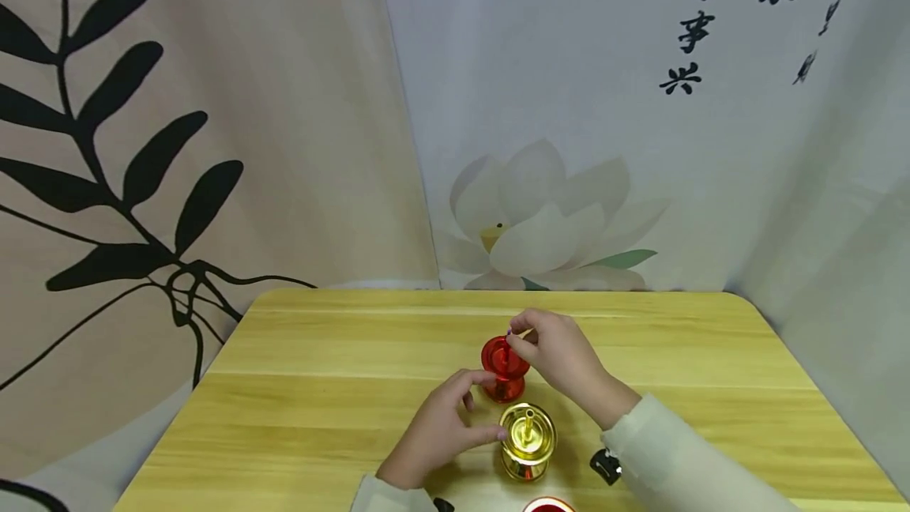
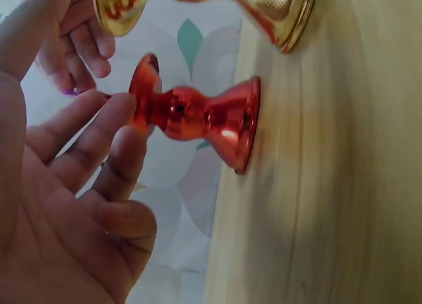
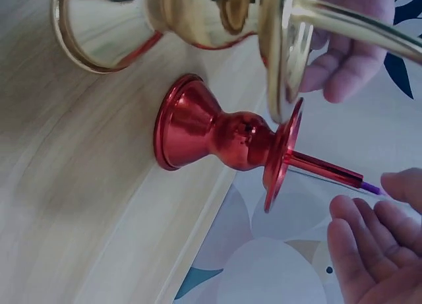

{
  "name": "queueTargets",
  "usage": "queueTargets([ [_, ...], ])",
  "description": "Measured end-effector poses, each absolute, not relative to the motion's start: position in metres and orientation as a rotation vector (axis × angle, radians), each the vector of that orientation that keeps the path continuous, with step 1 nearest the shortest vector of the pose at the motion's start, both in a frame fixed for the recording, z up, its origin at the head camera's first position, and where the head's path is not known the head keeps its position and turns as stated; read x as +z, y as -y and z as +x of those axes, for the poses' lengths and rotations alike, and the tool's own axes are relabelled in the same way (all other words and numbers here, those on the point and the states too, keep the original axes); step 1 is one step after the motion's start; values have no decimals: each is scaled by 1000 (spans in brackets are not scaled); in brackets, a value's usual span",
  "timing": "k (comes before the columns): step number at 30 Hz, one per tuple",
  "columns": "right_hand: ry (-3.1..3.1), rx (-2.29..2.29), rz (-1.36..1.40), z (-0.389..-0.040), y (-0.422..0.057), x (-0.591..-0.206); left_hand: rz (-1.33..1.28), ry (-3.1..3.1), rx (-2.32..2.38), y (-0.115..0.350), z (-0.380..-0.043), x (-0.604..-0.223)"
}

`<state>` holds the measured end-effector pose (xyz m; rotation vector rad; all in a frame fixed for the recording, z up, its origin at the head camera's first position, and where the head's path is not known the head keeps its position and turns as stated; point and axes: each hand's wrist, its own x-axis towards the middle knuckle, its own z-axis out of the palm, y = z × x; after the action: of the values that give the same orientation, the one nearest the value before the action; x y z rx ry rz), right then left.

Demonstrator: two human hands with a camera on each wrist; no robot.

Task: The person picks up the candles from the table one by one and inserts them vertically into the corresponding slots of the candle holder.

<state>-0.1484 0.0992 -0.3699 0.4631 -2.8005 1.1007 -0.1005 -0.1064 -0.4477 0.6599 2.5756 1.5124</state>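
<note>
On a yellow wood-grain bench (image 1: 320, 417): red metallic candlestick (image 3: 239, 136) upright on its base, just behind an upright gold candlestick (image 1: 528, 446). Above the red stem (image 3: 326, 168), right hand (image 1: 558, 354), thumb and fingers nearly together, pinching a small purple piece (image 3: 371, 188) at the stem's tip. To the left, left hand (image 1: 455, 421), loosely spread, gripping nothing, fingers beside the red dish (image 1: 490, 355), thumb beside the gold rim; contact impossible to tell. Step in hand, seemingly: fitting purple piece to stem. Next, probably: align, press gently, steady the base.
</note>
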Motion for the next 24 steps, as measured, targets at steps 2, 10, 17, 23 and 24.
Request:
queueTargets([
  [2, 2818, 1096, 455, -145, -104, -373, 703, -2532, 1502, 104, -98, -452],
  [10, 2851, 992, 448, -130, -120, -386, 784, -2441, 1477, 94, -90, -456],
  [17, 2889, 875, 480, -121, -134, -389, 758, -2465, 1376, 89, -90, -449],
  [23, 2958, 820, 500, -113, -145, -389, 740, -2510, 1283, 85, -92, -445],
  [24, 2982, 818, 502, -111, -147, -390, 741, -2509, 1276, 84, -92, -445],
])
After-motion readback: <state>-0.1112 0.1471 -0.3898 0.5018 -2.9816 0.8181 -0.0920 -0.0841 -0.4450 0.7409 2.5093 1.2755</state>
